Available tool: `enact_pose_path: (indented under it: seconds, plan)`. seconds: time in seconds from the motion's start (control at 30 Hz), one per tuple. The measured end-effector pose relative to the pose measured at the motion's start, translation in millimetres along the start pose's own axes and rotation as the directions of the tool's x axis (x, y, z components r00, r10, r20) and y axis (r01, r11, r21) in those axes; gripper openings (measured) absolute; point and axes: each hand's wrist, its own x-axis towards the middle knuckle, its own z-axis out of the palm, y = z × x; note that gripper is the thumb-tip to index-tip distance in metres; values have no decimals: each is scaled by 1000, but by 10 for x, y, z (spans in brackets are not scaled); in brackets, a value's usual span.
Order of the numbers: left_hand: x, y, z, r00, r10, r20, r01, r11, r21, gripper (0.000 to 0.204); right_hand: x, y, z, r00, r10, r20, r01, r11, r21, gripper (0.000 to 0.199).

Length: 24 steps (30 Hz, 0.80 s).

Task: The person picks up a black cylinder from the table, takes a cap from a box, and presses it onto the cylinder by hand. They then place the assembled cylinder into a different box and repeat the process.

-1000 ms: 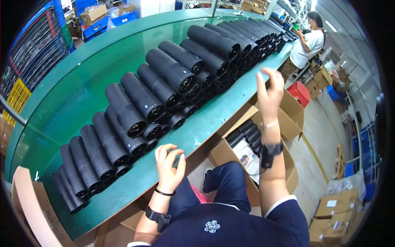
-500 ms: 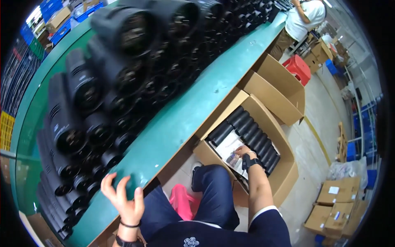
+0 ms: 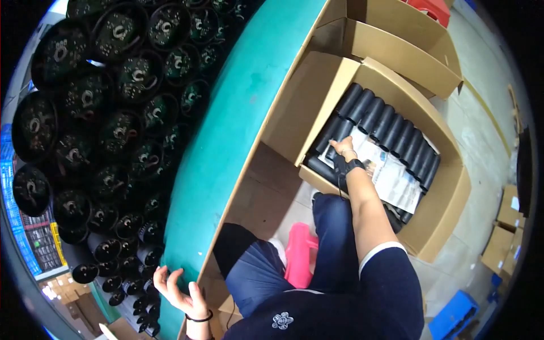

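Observation:
My right hand (image 3: 344,148) reaches into an open cardboard box (image 3: 447,198), its thumb and fingers around the end of a black tube (image 3: 341,131) at the left of the packed tubes. Printed paper sheets (image 3: 391,177) lie over part of the lower tubes, beside my wrist. A row of black tubes (image 3: 391,129) runs along the far side of the box. My left hand (image 3: 182,294) is at the edge of the green tabletop (image 3: 226,141), fingers apart and slightly curled, holding nothing.
Many black cylindrical housings with circuit boards in their open ends (image 3: 136,73) are stacked on the table's left. Another open carton (image 3: 396,54) stands beyond the box. A pink stool (image 3: 301,255) is between my legs. A blue bin (image 3: 453,314) and cartons (image 3: 501,243) stand on the right.
My view has turned toward the box and table edge. My right hand has shifted from the paper's middle to the tubes at the box's left. My left hand stays by the table edge.

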Motion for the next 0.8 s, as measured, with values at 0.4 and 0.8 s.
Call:
enact_pose_path:
  seconds: [0.4,0.8]
  plan:
    - [-42,-99,-109,996,1,-92,-8,997,-75,37,-2331,-776,-1576,721,-673,163,549,699,458,82]
    - [-93,187,-444,994,56,-90,-106,460,-882,89,-5108,-2109,-937,196,-979,57,834,197,515,73]
